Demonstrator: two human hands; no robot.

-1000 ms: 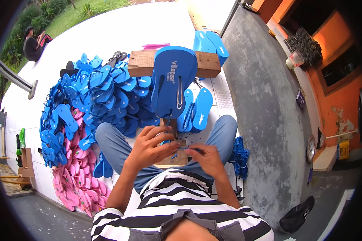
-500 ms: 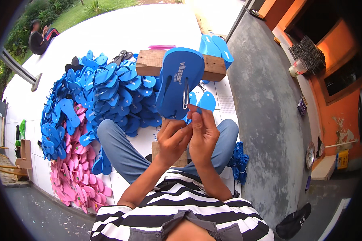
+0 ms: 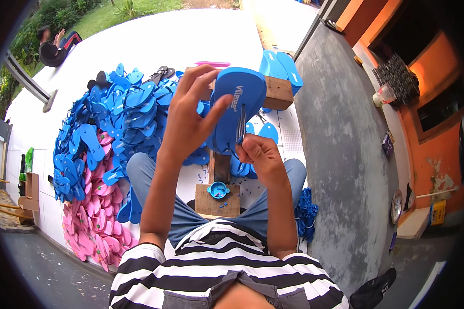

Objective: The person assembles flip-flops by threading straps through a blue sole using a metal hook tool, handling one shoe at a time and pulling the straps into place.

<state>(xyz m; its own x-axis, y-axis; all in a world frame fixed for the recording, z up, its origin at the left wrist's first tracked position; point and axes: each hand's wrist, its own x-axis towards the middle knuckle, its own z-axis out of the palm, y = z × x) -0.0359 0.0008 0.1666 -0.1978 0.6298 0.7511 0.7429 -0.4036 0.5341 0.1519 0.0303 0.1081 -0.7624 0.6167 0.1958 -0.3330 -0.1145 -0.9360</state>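
A blue flip-flop sole [image 3: 229, 121] stands upright against a wooden block [image 3: 278, 94] in front of me. A thin metal wire loop [image 3: 242, 121] comes out of a hole in its face. My right hand [image 3: 260, 154] is closed at the loop's lower end, low on the sole; its fingertips partly hide what they grip. Raised at the sole's left edge, my left hand [image 3: 188, 116] has its fingers apart and its thumb over the sole's face. Whether the thumb touches the sole I cannot tell. Below, a small blue bowl [image 3: 218, 190] sits on a wooden board [image 3: 227, 207] between my legs.
Piles of blue flip-flops [image 3: 134, 110] and pink flip-flops [image 3: 100, 216] lie to the left. More blue soles [image 3: 281, 67] stand behind the block. A bundle of blue straps [image 3: 305, 213] lies by my right knee. Another person [image 3: 54, 49] sits at the far left.
My left hand has gone from beside the right hand at the sole's lower end up to its upper left edge, its fingers spreading. My right hand stays low at the wire loop.
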